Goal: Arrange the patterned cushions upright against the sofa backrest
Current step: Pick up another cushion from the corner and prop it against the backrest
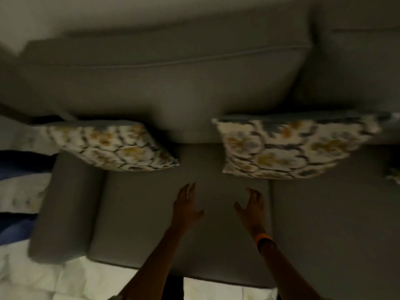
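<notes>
Two patterned cushions (112, 146) (296, 146) lean against the sofa backrest (162, 83); left hand (186, 204) and right hand (252, 207) hover open, empty; no readable writing.

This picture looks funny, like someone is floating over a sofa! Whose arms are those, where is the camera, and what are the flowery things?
The camera sits on a person's head and looks forward and down, so you see what they see. That is why the grey sofa seems to lie below you.

The two arms belong to that person. The left hand and the right hand are both open with fingers spread, stretched out above the seat. They hold nothing. The right wrist wears an orange band.

The flowery things are two patterned cushions. The left cushion and the right cushion stand propped against the sofa's backrest, with a gap between them. The picture is dark and a little blurry.
</notes>
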`<state>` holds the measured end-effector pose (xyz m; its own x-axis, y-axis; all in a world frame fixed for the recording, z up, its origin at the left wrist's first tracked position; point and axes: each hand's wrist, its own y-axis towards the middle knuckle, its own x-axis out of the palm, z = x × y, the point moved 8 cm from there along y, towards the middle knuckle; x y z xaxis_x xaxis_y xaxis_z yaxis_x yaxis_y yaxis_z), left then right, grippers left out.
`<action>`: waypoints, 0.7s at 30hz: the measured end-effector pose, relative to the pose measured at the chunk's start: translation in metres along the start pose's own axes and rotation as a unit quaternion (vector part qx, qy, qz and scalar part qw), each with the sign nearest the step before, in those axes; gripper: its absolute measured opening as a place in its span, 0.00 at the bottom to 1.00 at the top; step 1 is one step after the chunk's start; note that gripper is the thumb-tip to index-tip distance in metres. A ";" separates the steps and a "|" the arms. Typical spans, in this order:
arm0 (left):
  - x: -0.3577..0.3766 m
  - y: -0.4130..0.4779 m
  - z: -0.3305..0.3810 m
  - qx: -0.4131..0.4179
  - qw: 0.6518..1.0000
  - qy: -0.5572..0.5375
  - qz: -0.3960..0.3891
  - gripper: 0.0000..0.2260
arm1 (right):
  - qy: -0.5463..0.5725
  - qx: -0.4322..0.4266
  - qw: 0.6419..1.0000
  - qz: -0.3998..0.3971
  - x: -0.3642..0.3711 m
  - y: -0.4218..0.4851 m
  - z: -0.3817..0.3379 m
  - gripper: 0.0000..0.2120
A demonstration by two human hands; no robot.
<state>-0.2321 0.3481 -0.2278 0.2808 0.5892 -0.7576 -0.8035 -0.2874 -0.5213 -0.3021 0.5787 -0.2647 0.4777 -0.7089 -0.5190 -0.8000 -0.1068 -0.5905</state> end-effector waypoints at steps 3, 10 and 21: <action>-0.073 -0.004 -0.111 -0.075 0.993 -0.065 0.064 0.48 | -0.033 -0.045 0.997 -0.046 0.087 -0.008 -0.077 0.38; -0.250 0.020 -0.314 -0.152 0.886 -0.314 0.304 0.55 | 0.170 -0.156 0.965 -0.125 0.226 0.008 -0.292 0.62; -0.320 0.088 -0.285 0.041 0.903 -0.345 0.254 0.54 | 0.266 -0.129 0.955 -0.010 0.234 0.008 -0.346 0.37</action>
<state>-0.2436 -0.0809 -0.1429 -0.5061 0.7348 -0.4517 -0.7802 -0.6133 -0.1235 -0.3221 0.1705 -0.1770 0.2960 -0.9516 -0.0823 -0.8884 -0.2426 -0.3897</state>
